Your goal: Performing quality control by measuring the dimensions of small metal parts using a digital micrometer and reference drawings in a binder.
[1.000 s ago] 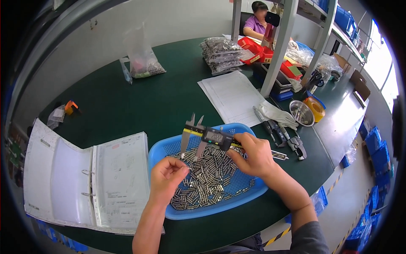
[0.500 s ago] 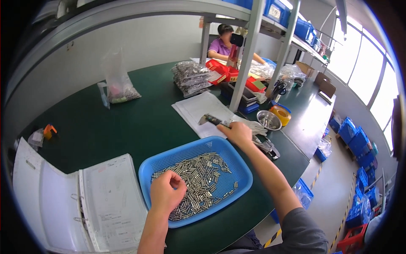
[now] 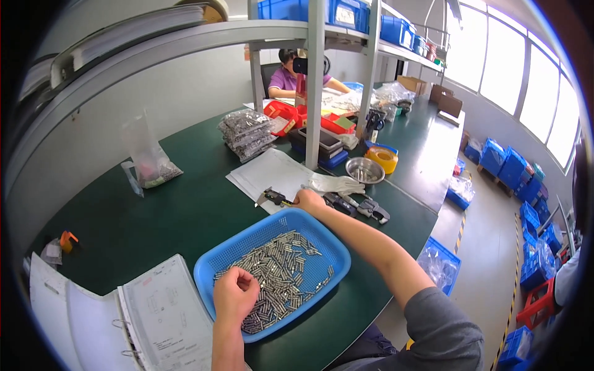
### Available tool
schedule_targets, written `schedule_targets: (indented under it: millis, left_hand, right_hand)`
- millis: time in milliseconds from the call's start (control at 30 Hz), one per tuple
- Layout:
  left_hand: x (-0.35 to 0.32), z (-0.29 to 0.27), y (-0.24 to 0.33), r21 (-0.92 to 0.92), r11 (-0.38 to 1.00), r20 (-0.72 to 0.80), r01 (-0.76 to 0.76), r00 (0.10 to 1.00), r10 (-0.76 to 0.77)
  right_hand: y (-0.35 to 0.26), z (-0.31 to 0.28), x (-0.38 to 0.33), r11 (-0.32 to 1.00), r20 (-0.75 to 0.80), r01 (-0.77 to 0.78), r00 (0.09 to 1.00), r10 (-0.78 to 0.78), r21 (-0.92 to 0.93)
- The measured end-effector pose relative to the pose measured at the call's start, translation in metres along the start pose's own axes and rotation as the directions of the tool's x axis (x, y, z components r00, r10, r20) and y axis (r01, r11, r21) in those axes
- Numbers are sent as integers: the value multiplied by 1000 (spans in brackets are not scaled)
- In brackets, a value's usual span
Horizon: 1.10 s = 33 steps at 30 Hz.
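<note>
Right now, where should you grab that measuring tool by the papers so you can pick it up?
Probably by its long middle bar. The caliper lies flat on the white papers, pointed jaws toward the left, and the right hand rests at its right end. Coming from above and pinching the bar's two long edges keeps fingers off the sharp tips.

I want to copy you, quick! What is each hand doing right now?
Left hand: curled shut over the metal pins in the blue basket; what it holds cannot be told.
Right hand: resting on the caliper, on the paper sheets.
</note>
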<state>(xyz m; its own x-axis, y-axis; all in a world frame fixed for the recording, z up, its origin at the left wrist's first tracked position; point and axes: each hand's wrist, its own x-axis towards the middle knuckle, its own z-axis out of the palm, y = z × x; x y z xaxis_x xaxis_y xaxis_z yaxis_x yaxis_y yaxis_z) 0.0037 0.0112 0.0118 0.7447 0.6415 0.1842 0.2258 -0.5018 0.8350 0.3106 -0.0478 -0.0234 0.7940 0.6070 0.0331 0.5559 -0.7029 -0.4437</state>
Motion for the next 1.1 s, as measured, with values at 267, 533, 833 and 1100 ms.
schedule_targets:
  millis: [267, 533, 833, 1100]
  left_hand:
    - [-3, 1, 3, 1, 1000, 29, -18, 999, 18]
    - [2, 14, -2, 180, 984, -81, 4, 997, 11]
    - [-3, 6, 2, -53, 994, 64, 91, 994, -87]
    - [-10, 4, 4, 5, 997, 18, 82, 996, -82]
  right_hand:
    - [-3, -18, -17, 980, -9, 72, 997, -75, -188]
    - [-122, -141, -211, 517, 101, 854, 521, -848, -60]
    - [-130, -179, -281, 178, 224, 637, 498, -838, -750]
    - [-75, -146, -226, 555, 168, 671, 698, -696, -491]
